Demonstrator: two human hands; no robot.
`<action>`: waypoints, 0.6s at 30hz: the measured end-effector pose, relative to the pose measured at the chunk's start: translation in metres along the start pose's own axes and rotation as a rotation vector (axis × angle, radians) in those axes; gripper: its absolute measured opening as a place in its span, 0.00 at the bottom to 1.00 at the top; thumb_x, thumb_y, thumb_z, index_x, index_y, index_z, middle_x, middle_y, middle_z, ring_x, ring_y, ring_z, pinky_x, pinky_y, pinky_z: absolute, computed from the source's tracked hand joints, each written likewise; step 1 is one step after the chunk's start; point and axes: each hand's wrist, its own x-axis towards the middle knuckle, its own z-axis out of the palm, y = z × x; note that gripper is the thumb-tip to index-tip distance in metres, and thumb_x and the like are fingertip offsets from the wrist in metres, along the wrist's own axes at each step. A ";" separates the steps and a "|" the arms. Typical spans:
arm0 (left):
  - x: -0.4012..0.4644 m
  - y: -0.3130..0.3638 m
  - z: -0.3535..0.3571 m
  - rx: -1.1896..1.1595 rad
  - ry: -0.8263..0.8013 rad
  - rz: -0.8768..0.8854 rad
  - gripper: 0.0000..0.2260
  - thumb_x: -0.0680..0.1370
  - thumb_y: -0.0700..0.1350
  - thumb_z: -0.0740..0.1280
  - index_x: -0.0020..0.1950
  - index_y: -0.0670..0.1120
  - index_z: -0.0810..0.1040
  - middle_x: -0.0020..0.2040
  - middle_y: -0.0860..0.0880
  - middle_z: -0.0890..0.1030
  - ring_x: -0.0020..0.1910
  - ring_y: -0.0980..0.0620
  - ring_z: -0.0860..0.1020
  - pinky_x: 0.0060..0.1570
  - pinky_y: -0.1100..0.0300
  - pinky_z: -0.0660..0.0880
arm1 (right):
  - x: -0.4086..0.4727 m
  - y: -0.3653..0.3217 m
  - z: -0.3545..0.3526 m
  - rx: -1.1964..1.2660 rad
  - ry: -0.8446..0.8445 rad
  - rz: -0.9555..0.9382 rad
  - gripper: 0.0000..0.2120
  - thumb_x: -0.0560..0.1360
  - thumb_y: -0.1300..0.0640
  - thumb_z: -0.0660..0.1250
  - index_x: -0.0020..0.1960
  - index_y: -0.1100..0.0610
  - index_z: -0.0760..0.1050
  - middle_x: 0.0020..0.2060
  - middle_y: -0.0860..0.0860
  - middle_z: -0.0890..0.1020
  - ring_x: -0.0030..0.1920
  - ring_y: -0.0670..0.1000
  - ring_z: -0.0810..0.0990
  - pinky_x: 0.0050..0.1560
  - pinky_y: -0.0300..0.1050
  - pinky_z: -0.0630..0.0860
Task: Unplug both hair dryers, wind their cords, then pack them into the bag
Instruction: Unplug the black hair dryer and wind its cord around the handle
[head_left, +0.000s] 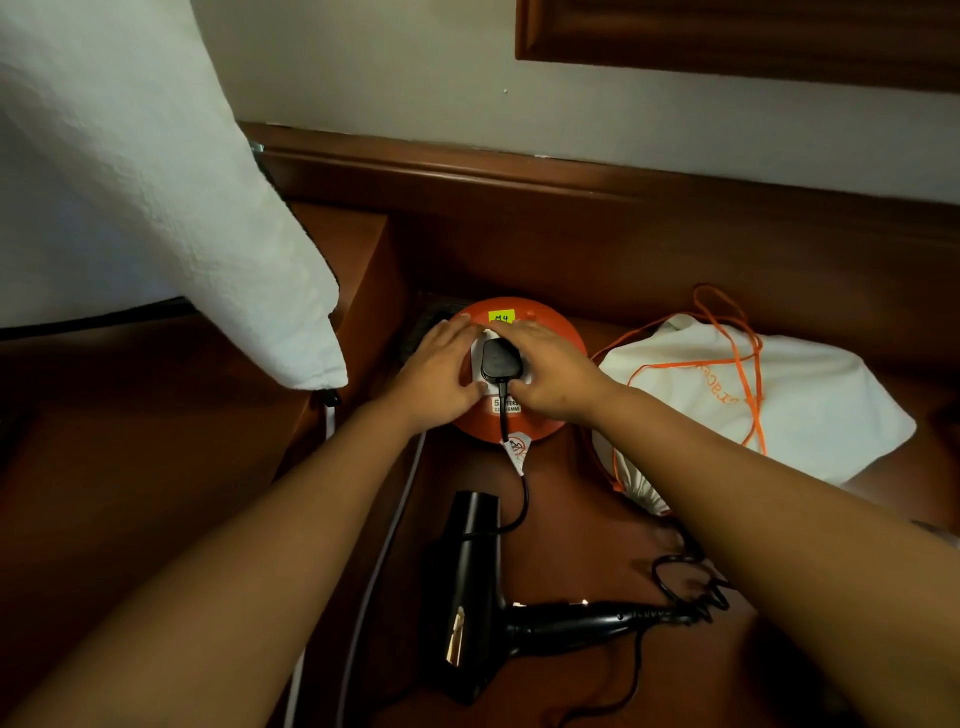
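On the far side of the floor, both hands press flat on the orange reel (540, 415): left hand (445, 370) open beside the black plug (500, 359), right hand (551, 370) fingers touching it, nothing gripped. Hair dryer (467, 597) lies nearer, bag (810, 405) right.

looks like a bedroom, maybe a hotel's: white textured bedding (140, 208) hangs over the edge at left, dark wooden floor (571, 499), wooden skirting (519, 176) under a pale wall (415, 78), wood-framed panel (727, 36) above.
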 end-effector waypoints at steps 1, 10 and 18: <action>0.000 -0.001 0.000 -0.010 -0.018 -0.001 0.34 0.75 0.48 0.70 0.78 0.51 0.57 0.79 0.51 0.52 0.78 0.48 0.48 0.74 0.50 0.52 | 0.003 0.001 -0.001 -0.004 -0.014 -0.002 0.35 0.68 0.63 0.68 0.73 0.58 0.62 0.65 0.57 0.73 0.66 0.57 0.69 0.64 0.43 0.65; -0.004 -0.010 0.009 -0.005 -0.081 0.003 0.38 0.76 0.48 0.69 0.79 0.52 0.50 0.80 0.53 0.47 0.78 0.52 0.44 0.75 0.48 0.52 | 0.014 -0.002 -0.014 -0.174 -0.162 -0.051 0.36 0.71 0.61 0.68 0.76 0.55 0.59 0.64 0.57 0.71 0.65 0.56 0.69 0.59 0.44 0.67; -0.004 -0.014 0.009 -0.043 -0.087 0.001 0.38 0.76 0.48 0.69 0.79 0.54 0.49 0.80 0.54 0.46 0.78 0.53 0.43 0.75 0.46 0.51 | 0.025 -0.008 -0.026 -0.328 -0.241 -0.065 0.35 0.71 0.59 0.71 0.74 0.54 0.61 0.60 0.55 0.74 0.60 0.57 0.73 0.54 0.47 0.70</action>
